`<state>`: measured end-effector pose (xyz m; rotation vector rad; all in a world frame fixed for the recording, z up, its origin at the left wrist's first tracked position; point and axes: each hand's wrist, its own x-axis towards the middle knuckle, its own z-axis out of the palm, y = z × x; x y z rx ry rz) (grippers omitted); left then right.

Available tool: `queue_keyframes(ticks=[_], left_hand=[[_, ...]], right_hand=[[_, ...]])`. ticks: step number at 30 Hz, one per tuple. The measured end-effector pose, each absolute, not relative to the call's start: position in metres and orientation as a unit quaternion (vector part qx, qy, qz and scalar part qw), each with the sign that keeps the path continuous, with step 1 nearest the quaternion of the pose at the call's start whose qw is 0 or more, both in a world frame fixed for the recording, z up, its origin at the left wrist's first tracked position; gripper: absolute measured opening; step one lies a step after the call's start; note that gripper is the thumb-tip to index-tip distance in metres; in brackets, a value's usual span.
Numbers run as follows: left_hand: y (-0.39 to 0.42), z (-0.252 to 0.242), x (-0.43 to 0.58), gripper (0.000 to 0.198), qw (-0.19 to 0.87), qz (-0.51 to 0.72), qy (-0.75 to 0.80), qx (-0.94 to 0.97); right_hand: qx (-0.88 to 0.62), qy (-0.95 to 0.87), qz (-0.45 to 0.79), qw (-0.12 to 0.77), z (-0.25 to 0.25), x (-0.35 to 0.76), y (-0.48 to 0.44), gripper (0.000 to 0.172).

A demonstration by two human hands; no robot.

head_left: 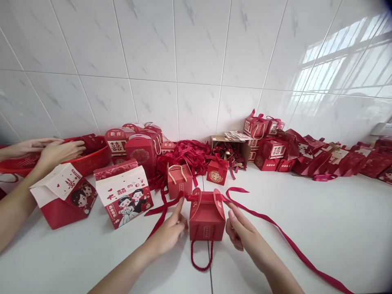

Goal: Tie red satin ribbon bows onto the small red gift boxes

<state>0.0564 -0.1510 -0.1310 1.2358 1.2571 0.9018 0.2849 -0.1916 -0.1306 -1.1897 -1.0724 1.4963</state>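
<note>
A small red gift box (207, 220) stands in front of me, its two curved side flaps raised. A red rope handle (201, 268) hangs from its front onto the table. A long red ribbon (277, 228) runs across the box top through the flaps and trails off on both sides. My left hand (171, 230) is at the box's left, fingers curled, the raised index fingertip at the ribbon. On the other side my right hand (241, 228) is also curled, index finger and thumb close to the ribbon by the right flap; the exact grip is partly hidden.
Behind lie a red ribbon heap (192, 161), a box with a cream rope handle (180, 185) and an open carton (245, 151). Two house-shaped boxes (124, 196) stand left. A co-worker's hands (58, 153) work over a red basket (98, 161). Finished-looking boxes (272, 155) line the wall right.
</note>
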Motion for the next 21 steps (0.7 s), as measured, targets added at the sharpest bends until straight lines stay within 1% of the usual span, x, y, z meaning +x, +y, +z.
queue_keyframes(ticks=[1, 2, 4, 6, 9, 13, 17, 21], left_hand=[[-0.149, -0.132, 0.059, 0.049, 0.601, 0.428, 0.511, 0.441], [-0.146, -0.132, 0.062, 0.046, 0.647, 0.472, 0.483, 0.354], [-0.143, -0.131, 0.066, 0.029, 0.7, 0.546, 0.415, 0.199], [-0.141, -0.129, 0.069, 0.012, 0.711, 0.59, 0.367, 0.109], [-0.142, -0.126, 0.069, 0.008, 0.7, 0.626, 0.341, 0.053], [-0.146, -0.124, 0.069, 0.009, 0.675, 0.656, 0.338, 0.03], [-0.146, -0.118, 0.07, 0.006, 0.646, 0.674, 0.354, 0.056], [-0.143, -0.108, 0.068, 0.005, 0.612, 0.692, 0.367, 0.113]], right_hand=[[-0.44, -0.365, 0.647, 0.505, -0.133, 0.281, -0.191, 0.038], [-0.389, -0.295, 0.682, 0.544, -0.134, 0.278, -0.189, 0.034], [-0.283, -0.164, 0.736, 0.593, -0.137, 0.274, -0.185, 0.024], [-0.201, -0.052, 0.764, 0.611, -0.137, 0.273, -0.178, 0.023], [-0.169, 0.047, 0.76, 0.626, -0.135, 0.276, -0.172, 0.023], [-0.219, 0.026, 0.722, 0.656, -0.134, 0.283, -0.169, 0.009], [-0.231, -0.011, 0.694, 0.681, -0.136, 0.291, -0.167, 0.007], [-0.25, -0.06, 0.654, 0.711, -0.135, 0.301, -0.161, 0.01]])
